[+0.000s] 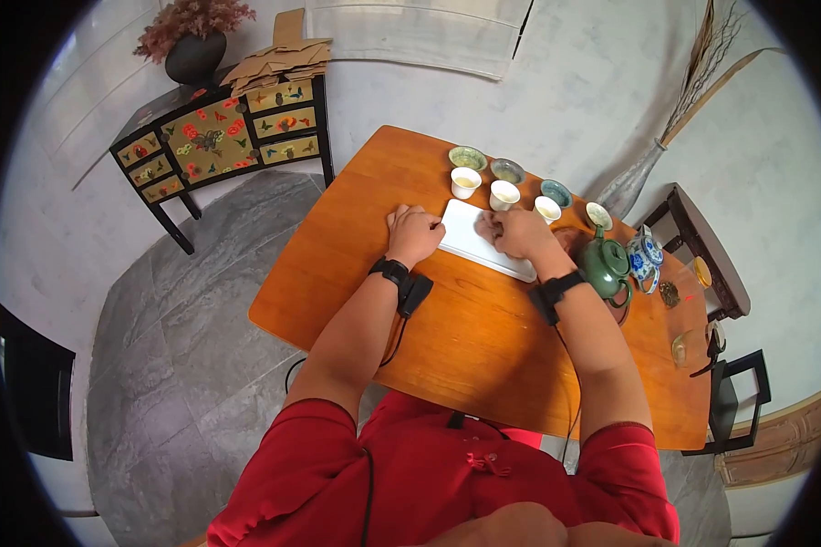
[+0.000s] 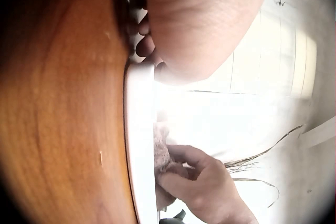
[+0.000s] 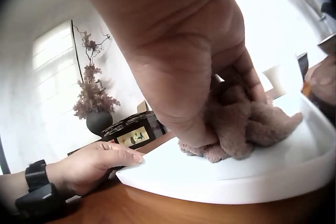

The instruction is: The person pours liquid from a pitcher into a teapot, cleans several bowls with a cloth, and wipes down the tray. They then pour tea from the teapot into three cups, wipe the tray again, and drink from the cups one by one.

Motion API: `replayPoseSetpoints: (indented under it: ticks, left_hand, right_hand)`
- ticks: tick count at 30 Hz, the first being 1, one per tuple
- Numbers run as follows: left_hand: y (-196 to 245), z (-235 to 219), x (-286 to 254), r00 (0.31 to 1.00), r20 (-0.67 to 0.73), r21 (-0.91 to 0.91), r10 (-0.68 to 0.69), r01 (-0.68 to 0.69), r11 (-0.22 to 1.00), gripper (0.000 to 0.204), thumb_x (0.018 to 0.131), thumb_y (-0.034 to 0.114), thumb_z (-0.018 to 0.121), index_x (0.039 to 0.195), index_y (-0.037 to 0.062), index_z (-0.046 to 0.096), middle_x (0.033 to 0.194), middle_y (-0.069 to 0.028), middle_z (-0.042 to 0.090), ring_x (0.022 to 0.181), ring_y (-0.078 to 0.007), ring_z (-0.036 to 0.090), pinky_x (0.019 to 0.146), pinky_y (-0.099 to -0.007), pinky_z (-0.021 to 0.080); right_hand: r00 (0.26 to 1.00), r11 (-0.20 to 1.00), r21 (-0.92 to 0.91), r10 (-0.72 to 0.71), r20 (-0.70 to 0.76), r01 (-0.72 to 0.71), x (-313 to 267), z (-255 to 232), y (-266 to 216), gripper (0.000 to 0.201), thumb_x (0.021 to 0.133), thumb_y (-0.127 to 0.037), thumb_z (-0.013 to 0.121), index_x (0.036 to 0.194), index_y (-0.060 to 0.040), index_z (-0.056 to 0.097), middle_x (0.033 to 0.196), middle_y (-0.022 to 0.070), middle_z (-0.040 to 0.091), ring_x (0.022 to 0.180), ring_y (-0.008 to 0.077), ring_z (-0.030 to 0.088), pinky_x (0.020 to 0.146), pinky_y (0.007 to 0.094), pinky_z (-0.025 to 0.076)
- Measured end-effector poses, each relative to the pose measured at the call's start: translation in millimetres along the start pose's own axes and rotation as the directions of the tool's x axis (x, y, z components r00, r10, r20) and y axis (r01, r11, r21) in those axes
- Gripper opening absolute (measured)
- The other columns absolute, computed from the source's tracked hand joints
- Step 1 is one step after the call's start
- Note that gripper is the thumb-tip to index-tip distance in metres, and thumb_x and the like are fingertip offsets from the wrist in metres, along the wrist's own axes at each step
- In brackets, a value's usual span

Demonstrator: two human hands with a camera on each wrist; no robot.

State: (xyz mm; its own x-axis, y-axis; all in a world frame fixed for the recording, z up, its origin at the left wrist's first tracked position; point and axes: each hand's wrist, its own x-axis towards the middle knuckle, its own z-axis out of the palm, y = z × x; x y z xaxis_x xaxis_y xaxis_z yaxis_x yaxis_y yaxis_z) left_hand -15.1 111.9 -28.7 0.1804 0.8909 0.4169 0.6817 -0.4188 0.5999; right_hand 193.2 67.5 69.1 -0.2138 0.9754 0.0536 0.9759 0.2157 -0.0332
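A white tray [image 1: 470, 239] lies on the wooden table in the head view. My right hand [image 1: 523, 234] holds a crumpled brown cloth [image 3: 244, 121] bunched under its fingers, pressed against the tray's surface. In the right wrist view, the cloth spreads in soft folds over the white tray [image 3: 273, 179]. At the tray's left end, my left hand [image 1: 415, 235] grips the edge, its thumb at the corner. Its other fingers [image 2: 143, 45] curl down by that end in the left wrist view.
White cups [image 1: 466, 183] with pale contents stand behind the tray, with patterned bowls [image 1: 508, 170] beyond. Right of my right hand are a green teapot [image 1: 602, 264], a blue-and-white pot [image 1: 645, 258] and a glass vessel [image 1: 689, 348]. A butterfly-painted cabinet [image 1: 212, 141] stands at the far left.
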Motion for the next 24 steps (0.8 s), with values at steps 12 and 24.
replayPoseSetpoints:
  ticks: [12, 24]
  left_hand:
    - [-4.6, 5.1, 2.8, 1.000, 0.008, -0.009, 0.002, -0.002, 1.000, 0.021, 0.085, 0.027, 0.061, 0.088, 0.0121, 0.075, 0.093, -0.0034, 0.064, 0.101, -0.0234, 0.049, 0.098, -0.0368, 0.027]
    - [-1.9, 2.5, 3.6, 0.999, 0.037, 0.023, -0.023, 0.022, 0.999, 0.020, 0.083, 0.027, 0.062, 0.087, 0.0113, 0.075, 0.086, -0.0028, 0.062, 0.097, -0.0247, 0.049, 0.093, -0.0381, 0.030]
  right_hand:
    - [0.987, 0.942, 0.322, -0.048, -0.150, 0.095, 13.7, 35.4, -8.4, 0.027, 0.068, -0.010, 0.067, 0.095, -0.0067, 0.067, 0.087, 0.0147, 0.067, 0.080, 0.0319, 0.064, 0.072, 0.0385, 0.052]
    - [0.954, 0.912, 0.388, -0.224, 0.201, 0.133, -10.4, 1.0, 38.2, 0.028, 0.068, 0.001, 0.068, 0.095, -0.0090, 0.069, 0.091, 0.0076, 0.064, 0.087, 0.0237, 0.063, 0.075, 0.0331, 0.049]
